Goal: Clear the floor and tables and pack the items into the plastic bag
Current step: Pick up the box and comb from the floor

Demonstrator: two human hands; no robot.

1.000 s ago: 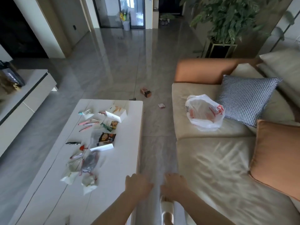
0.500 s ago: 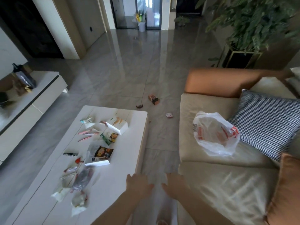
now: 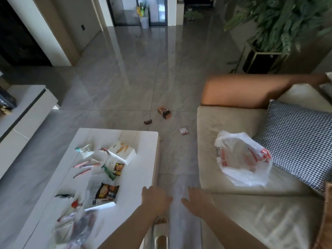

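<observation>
Grey polished tiles run from the near edge of the room back to a glass door, with a white desk [image 3: 136,169] on the left and a beige sofa [image 3: 233,220] on the right. Both hands are held out low over the strip of floor [image 3: 125,78] between them: the left hand [image 3: 155,197] hangs at the desk's near right corner and the right hand [image 3: 197,199] just beside the sofa's front edge, each grip loose, fingers spread and holding nothing. On the desk lies a scatter of small things: a white box [image 3: 124,152] with a yellow print near the far end, a few pink pens [image 3: 84,165] to its left, a green and yellow packet [image 3: 115,168], a dark snack packet [image 3: 107,191] on a sheet of paper, and blurred clear wrappers [image 3: 79,229] at the near left. On the floor beyond the desk are a brown hair clip [image 3: 147,121], an orange and black box [image 3: 164,112] tipped on its side, and a small white and red packet [image 3: 183,131] near the sofa. A white plastic bag [image 3: 242,159] with red print sits crumpled on the sofa seat, touching a black and white checked cushion [image 3: 296,142]. A potted plant [image 3: 273,24] stands behind the sofa's orange armrest [image 3: 248,90].
</observation>
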